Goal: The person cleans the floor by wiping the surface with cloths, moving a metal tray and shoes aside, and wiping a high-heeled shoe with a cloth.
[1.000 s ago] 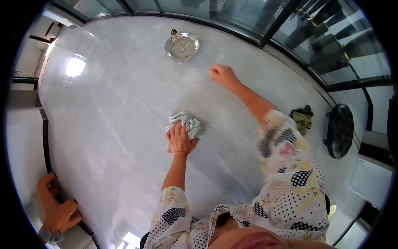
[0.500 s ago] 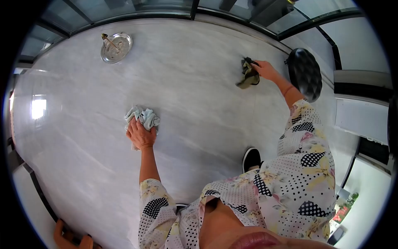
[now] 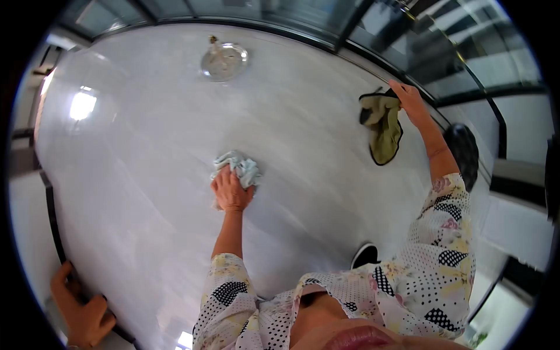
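Note:
My left hand (image 3: 232, 189) presses down on a crumpled pale blue-white cloth (image 3: 240, 167) on the grey marbled floor (image 3: 303, 128). Its fingers curl over the bunched fabric. At the upper right, my right hand (image 3: 412, 100) pinches an olive-green piece of cloth with black edging (image 3: 385, 125) by its top corner. That cloth hangs open below the fingers, and its exact kind cannot be made out.
A round silver dish (image 3: 236, 61) with a small upright stick-like object stands at the back. Dark-framed glass panels (image 3: 262, 20) line the far edge. A black tufted round seat (image 3: 464, 154) is at right, a brown wooden piece (image 3: 84, 309) at lower left, and my black shoe (image 3: 364, 255) near my body.
My right hand has drawn the olive-green cloth toward the glass panels, and the bunched cloth has opened out. The view has turned; my left hand still rests on the pale cloth.

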Action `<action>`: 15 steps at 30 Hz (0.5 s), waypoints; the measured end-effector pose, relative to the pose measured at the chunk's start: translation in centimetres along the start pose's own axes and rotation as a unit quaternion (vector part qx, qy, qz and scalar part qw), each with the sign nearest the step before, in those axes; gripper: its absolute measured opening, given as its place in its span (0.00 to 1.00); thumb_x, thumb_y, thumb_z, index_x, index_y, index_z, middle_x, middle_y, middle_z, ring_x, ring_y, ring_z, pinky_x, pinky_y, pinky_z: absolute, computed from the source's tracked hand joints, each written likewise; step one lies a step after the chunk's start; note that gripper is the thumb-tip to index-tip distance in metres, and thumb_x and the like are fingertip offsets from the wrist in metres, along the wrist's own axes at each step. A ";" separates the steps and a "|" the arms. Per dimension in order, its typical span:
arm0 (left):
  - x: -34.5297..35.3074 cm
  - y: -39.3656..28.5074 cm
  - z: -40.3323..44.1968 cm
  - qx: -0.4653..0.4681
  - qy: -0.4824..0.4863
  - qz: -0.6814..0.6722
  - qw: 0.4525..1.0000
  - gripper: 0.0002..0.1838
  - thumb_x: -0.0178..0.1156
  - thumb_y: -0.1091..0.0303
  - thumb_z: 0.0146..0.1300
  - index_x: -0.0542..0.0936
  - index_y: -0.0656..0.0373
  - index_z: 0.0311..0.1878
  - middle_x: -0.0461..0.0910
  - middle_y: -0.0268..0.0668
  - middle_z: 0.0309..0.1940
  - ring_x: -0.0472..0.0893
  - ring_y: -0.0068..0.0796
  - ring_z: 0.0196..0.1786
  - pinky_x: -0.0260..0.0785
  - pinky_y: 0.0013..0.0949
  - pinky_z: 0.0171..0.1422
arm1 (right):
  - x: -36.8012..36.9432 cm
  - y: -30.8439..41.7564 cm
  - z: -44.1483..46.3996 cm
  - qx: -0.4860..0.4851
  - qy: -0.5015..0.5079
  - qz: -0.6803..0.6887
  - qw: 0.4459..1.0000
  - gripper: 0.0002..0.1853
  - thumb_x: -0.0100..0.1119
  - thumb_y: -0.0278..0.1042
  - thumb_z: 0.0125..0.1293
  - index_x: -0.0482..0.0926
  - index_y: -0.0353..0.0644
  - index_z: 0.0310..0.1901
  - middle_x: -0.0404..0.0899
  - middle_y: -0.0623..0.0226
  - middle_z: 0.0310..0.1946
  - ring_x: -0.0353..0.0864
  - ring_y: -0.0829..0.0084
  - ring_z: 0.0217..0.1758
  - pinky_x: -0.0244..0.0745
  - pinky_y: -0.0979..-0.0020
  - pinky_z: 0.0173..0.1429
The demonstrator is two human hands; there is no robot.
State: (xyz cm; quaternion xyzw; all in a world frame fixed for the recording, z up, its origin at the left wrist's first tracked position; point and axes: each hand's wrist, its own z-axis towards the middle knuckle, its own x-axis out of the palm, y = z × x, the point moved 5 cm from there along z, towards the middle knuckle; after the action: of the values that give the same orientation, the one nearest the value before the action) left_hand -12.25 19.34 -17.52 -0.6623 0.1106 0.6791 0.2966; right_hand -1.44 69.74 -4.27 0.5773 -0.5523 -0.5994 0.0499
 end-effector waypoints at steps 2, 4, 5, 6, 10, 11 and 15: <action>-1.0 -0.5 0.2 0.010 -0.018 -0.009 1.000 0.31 0.68 0.57 0.42 0.73 0.55 0.51 0.71 0.36 0.59 0.67 0.39 0.64 0.53 0.47 0.65 | 2.5 3.0 1.8 -0.027 0.005 0.044 0.999 0.25 0.56 0.55 0.66 0.81 0.35 0.31 0.73 0.74 0.23 0.70 0.82 0.25 0.70 0.77 0.32; -1.1 -0.6 0.2 0.016 -0.024 -0.018 0.999 0.31 0.68 0.57 0.41 0.73 0.55 0.51 0.71 0.35 0.59 0.67 0.39 0.63 0.54 0.48 0.64 | 5.9 5.3 4.4 -0.041 0.031 0.113 0.992 0.22 0.58 0.51 0.65 0.81 0.35 0.37 0.75 0.72 0.28 0.73 0.81 0.31 0.74 0.76 0.36; -1.2 -0.6 0.2 0.016 -0.027 -0.023 0.999 0.31 0.68 0.57 0.41 0.73 0.54 0.51 0.71 0.35 0.59 0.67 0.39 0.63 0.54 0.48 0.64 | 7.8 6.7 6.0 -0.048 0.044 0.147 0.987 0.20 0.59 0.49 0.65 0.81 0.35 0.40 0.76 0.71 0.31 0.75 0.81 0.34 0.76 0.76 0.38; -1.3 -0.7 0.2 0.017 -0.030 -0.027 0.999 0.31 0.68 0.57 0.41 0.73 0.54 0.51 0.71 0.35 0.58 0.68 0.39 0.63 0.54 0.48 0.64 | 9.6 8.0 7.8 -0.054 0.056 0.181 0.980 0.19 0.59 0.47 0.65 0.81 0.35 0.43 0.77 0.70 0.34 0.77 0.80 0.37 0.78 0.76 0.40; -5.0 -2.7 0.1 0.025 -0.049 -0.024 0.998 0.32 0.69 0.57 0.39 0.74 0.53 0.52 0.72 0.35 0.58 0.68 0.40 0.62 0.55 0.49 0.63 | 12.3 15.2 12.4 -0.079 -0.030 0.272 0.959 0.18 0.60 0.46 0.64 0.82 0.37 0.44 0.80 0.68 0.33 0.80 0.78 0.38 0.79 0.73 0.38; -5.8 -3.2 0.2 0.024 -0.046 -0.019 0.998 0.33 0.69 0.57 0.39 0.74 0.53 0.52 0.72 0.35 0.58 0.68 0.40 0.62 0.55 0.49 0.63 | 12.7 17.2 13.5 -0.108 -0.057 0.255 0.959 0.18 0.60 0.46 0.64 0.82 0.38 0.42 0.81 0.66 0.32 0.81 0.75 0.37 0.78 0.71 0.38; -8.9 -5.2 0.2 0.032 -0.073 -0.033 0.996 0.34 0.70 0.57 0.37 0.75 0.52 0.53 0.72 0.36 0.58 0.69 0.39 0.62 0.55 0.49 0.63 | 13.0 24.6 17.4 -0.228 -0.197 0.174 0.938 0.16 0.60 0.47 0.62 0.84 0.41 0.38 0.82 0.58 0.29 0.82 0.61 0.35 0.77 0.64 0.40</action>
State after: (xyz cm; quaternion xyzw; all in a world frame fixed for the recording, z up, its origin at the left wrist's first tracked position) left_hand -10.00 21.33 -7.70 -0.6042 0.0885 0.7119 0.3468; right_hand -32.97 61.74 0.37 0.3160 -0.4915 -0.7926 0.1741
